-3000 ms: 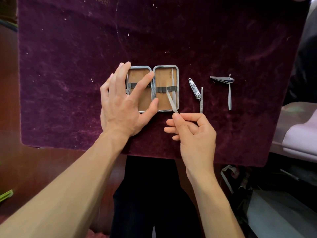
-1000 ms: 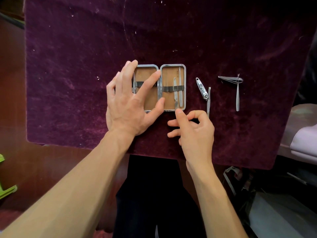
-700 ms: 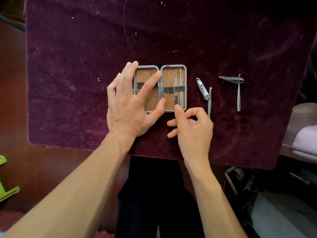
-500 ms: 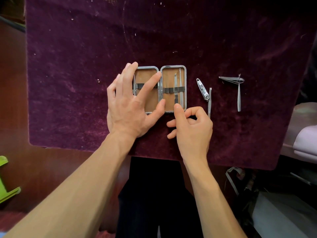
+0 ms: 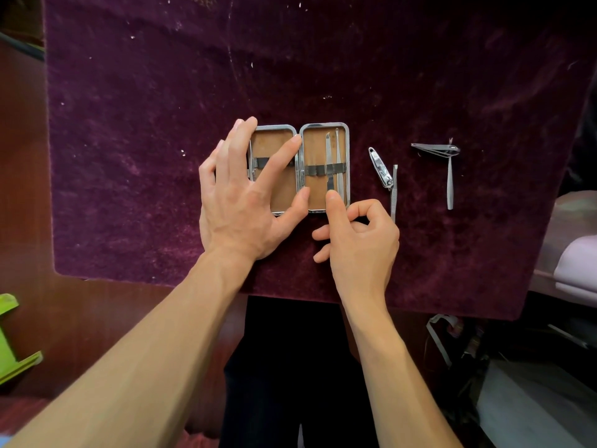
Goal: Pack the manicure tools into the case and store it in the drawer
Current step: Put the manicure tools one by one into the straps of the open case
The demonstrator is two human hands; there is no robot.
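Note:
An open metal-rimmed case point(image 5: 323, 127) with tan lining lies on a purple velvet cloth point(image 5: 129, 124). My left hand point(image 5: 245, 195) rests flat on its left half, fingers spread. Two thin steel tools sit under the elastic strap in the right half: a flat blade tool point(image 5: 329, 156) and a slim probe point(image 5: 338, 156). My right hand point(image 5: 358, 240) has its thumb tip pressed against the blade tool's lower end, the other fingers curled. Right of the case lie a nail clipper point(image 5: 380, 168), a nail file point(image 5: 393, 192), folding scissors point(image 5: 436, 149) and a narrow pusher point(image 5: 449, 182).
The cloth covers a dark wooden surface whose front edge runs just below my wrists. A green plastic object point(image 5: 13, 344) sits at the lower left. Pale padded items point(image 5: 578, 253) and dark clutter lie off the right edge.
My right hand slid the flat blade tool up under the strap in the case's right half; the thumb now pushes its lower end. The left hand stayed on the case.

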